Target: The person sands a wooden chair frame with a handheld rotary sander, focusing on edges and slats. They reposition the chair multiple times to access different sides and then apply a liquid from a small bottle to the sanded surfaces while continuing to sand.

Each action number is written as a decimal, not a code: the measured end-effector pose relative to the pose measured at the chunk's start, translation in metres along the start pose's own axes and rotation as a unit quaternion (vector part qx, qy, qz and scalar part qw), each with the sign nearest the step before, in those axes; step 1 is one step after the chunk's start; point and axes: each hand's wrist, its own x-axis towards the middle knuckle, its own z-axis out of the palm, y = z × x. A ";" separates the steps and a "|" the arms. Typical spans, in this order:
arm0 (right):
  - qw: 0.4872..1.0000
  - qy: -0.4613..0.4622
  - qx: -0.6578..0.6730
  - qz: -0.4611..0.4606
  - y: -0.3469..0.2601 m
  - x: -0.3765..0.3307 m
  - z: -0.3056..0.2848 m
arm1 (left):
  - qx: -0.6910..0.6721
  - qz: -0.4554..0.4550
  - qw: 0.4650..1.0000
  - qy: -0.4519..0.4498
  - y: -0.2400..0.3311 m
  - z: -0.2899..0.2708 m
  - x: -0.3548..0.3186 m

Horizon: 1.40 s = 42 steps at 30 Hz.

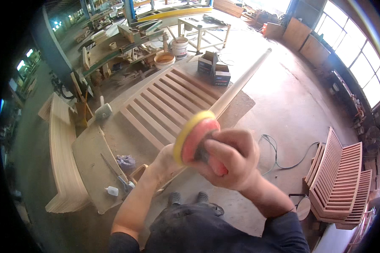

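Note:
My right hand (234, 158) is closed around a round hand sanding pad with a red and black body (200, 139) and a yellow disc (189, 137), raised in front of me. The disc stands on edge and faces left. My left hand (166, 158) is at the disc's lower left; its fingers are hidden behind the pad, so whether it touches the pad cannot be told. Beyond my hands, a slatted wooden panel (156, 90) lies on the worktable (114, 145), with a long wooden rail (240, 82) along its right side.
A mallet (103, 111), a handsaw (109, 164), a white bottle (112, 191) and a crumpled cloth (126, 161) lie on the table's left. Dark boxes (214, 69) stand at its far end. Curved slatted frames (337, 177) lean at right. A green hose (276, 156) crosses the floor.

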 end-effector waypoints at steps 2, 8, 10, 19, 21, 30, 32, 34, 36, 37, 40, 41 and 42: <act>0.997 0.076 0.029 0.015 0.006 -0.038 0.021 | -0.343 -0.113 0.930 0.063 0.032 -0.069 0.025; 0.982 0.144 0.111 0.054 0.022 -0.117 0.094 | -0.207 -0.100 0.973 -0.032 0.019 -0.069 0.004; 0.986 0.094 0.119 0.068 0.028 -0.137 0.099 | -0.174 -0.175 0.961 -0.125 0.005 -0.064 -0.012; 0.890 -0.194 0.102 0.400 0.026 -0.232 0.054 | -0.355 -0.323 0.857 0.188 0.074 -0.148 0.018; 0.886 -0.164 0.077 0.426 0.026 -0.246 0.050 | -0.152 -0.274 0.929 0.199 0.088 -0.160 0.054; 0.897 -0.116 0.108 0.413 0.026 -0.241 0.027 | -0.250 -0.482 0.813 0.210 0.034 -0.145 0.012; 0.903 -0.096 0.107 0.404 0.028 -0.237 0.024 | -0.327 -0.476 0.768 0.276 0.037 -0.137 0.004; 0.913 -0.072 0.102 0.388 0.030 -0.227 0.024 | -0.395 -0.477 0.716 0.323 0.046 -0.137 0.004; 0.919 -0.066 0.099 0.375 0.031 -0.221 0.025 | -0.386 -0.423 0.754 0.321 0.058 -0.138 0.010; 0.923 -0.064 0.097 0.367 0.031 -0.218 0.026 | -0.382 -0.395 0.772 0.320 0.063 -0.138 0.014; 0.923 -0.076 0.087 0.368 0.026 -0.213 0.028 | -0.272 -0.286 0.881 0.262 0.079 -0.147 0.030; 0.922 -0.079 0.086 0.369 0.024 -0.213 0.028 | -0.266 -0.298 0.880 0.257 0.080 -0.148 0.030; 0.921 -0.083 0.084 0.370 0.022 -0.212 0.028 | -0.261 -0.311 0.878 0.252 0.080 -0.150 0.031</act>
